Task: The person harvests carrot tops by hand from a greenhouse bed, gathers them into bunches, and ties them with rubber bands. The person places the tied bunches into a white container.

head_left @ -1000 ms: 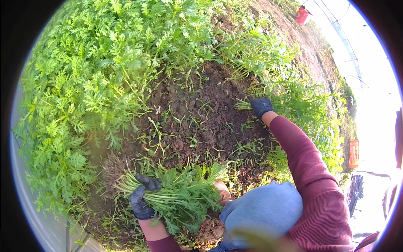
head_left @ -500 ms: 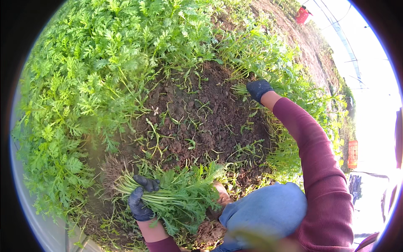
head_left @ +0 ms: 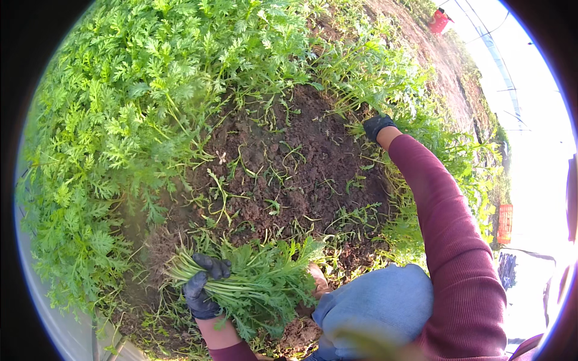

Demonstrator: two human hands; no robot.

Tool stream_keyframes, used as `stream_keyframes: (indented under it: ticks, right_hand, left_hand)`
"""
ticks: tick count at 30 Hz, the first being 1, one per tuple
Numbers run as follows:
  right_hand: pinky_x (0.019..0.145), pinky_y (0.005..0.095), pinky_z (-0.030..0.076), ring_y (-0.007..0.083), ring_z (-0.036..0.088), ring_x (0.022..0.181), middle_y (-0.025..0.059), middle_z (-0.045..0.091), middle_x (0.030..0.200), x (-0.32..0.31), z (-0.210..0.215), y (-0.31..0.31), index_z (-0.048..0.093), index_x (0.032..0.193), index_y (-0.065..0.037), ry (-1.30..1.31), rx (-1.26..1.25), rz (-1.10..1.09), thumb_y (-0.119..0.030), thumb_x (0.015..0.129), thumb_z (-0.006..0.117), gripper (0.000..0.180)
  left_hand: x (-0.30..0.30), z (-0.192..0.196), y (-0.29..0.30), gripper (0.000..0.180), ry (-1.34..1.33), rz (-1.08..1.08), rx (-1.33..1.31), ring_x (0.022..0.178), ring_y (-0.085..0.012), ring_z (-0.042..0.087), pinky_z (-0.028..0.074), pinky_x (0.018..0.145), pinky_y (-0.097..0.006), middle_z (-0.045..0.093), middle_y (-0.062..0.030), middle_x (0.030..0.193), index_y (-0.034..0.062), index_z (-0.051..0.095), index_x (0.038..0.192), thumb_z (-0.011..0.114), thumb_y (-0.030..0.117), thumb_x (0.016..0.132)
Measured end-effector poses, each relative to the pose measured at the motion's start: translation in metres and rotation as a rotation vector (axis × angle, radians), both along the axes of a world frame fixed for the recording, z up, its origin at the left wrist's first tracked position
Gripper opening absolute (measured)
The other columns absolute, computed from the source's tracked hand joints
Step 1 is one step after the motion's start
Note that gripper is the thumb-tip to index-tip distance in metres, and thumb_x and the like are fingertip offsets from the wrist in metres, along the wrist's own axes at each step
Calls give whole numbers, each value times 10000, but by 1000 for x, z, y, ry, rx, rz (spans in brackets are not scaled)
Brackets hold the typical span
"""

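My left hand, in a dark glove, is closed around the stems of a bunch of chrysanthemum greens. The bunch lies sideways, with its tangled, soil-covered roots to the left and its lobed leaves to the right. Far off to the right, my right hand, gloved too, reaches into the standing greens at the edge of the dug soil. Its fingers look closed around low stems, whose pale ends show at its left side; the fingertips are hidden.
Dark bare soil with scattered loose leaves lies between my hands. A dense stand of greens fills the left and far side. My denim-covered knee is at the lower middle. Red crates stand beyond the bed on the right.
My right hand has shifted slightly to the right and away, deeper among the standing greens. My left hand keeps its hold on the bunch, almost unmoved.
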State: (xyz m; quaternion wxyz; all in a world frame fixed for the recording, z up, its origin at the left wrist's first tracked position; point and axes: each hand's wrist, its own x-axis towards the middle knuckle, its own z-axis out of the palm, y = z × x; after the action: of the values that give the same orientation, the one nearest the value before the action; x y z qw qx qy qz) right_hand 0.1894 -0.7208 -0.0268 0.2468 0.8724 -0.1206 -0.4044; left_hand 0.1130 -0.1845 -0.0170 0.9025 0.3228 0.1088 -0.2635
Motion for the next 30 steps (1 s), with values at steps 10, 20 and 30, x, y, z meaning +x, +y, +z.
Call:
stream_keyframes:
  ticks: [10,20,30]
  right_hand:
    - [837,420,485,336,612,971,192,615,1087,-22,11,24,641,1037,-28,-30,195,-236,-289,787,558,371]
    - [849,363,442,235,577,931,142,629,987,-24,13,126,579,1118,-14,-110,916,-533,-386,754,710,537]
    - [800,404,466,293,604,875,186,634,948,-5,-31,179,628,1033,-1,8,824,-401,-316,820,647,381]
  left_hand:
    - [-5,5,-2,331,128,-171,-140,723,-220,581,426,714,-418,625,-81,805,60,596,1029,675,121,713]
    - [-14,9,-27,287,298,-221,-120,718,-257,579,491,718,-417,592,-132,768,-21,589,970,651,83,710]
    - [-24,8,-16,281,392,-211,-26,699,-259,596,502,713,-419,599,-111,742,-17,586,987,629,103,736]
